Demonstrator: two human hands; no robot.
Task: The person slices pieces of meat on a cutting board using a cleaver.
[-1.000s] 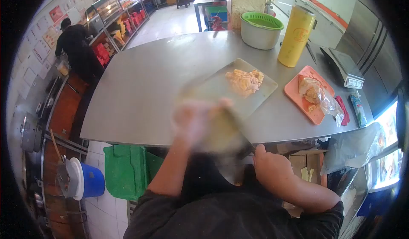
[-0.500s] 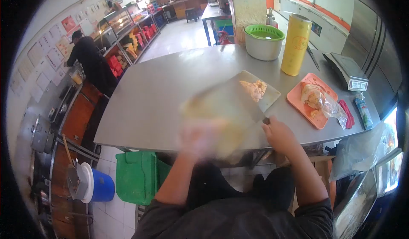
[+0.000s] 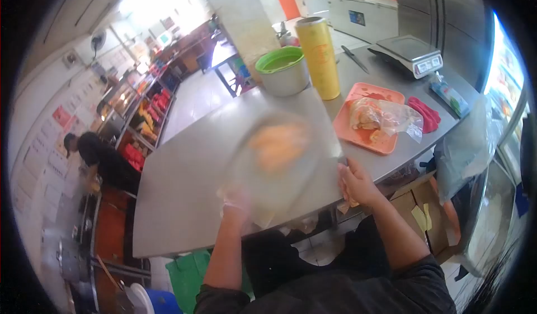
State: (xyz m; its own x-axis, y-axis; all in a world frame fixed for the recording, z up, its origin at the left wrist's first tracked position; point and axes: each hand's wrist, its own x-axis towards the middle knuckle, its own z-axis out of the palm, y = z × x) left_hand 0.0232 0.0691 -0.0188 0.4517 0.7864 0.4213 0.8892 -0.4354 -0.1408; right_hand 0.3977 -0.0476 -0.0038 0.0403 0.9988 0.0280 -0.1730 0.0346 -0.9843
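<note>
A pale tray (image 3: 251, 182) with a heap of orange-pink chopped meat pieces (image 3: 278, 145) is smeared by motion over the near part of the steel table. At its lower left edge, my left hand (image 3: 236, 202) is closed on the tray; its fingers are blurred. My right hand (image 3: 356, 184) is wrapped around the dark handle of a broad-bladed knife (image 3: 331, 132), whose blade points away from me. To the right of the blade lies a salmon-coloured tray (image 3: 366, 140), holding a piece of meat partly in a clear plastic bag (image 3: 394, 118).
A steel pot with a green basket (image 3: 282, 71) and a yellow roll of wrap (image 3: 319, 57) stand behind. A second knife (image 3: 355, 58), a scale (image 3: 411, 57), a pink cloth (image 3: 423, 114) and a blue-white packet (image 3: 449, 95) lie right. A co-worker (image 3: 103, 157) stands left.
My view has turned to the right. The pale tray with the meat pieces has come toward my left hand, which now grips it. The blurred pale-yellow item my left hand moved is no longer plain.
</note>
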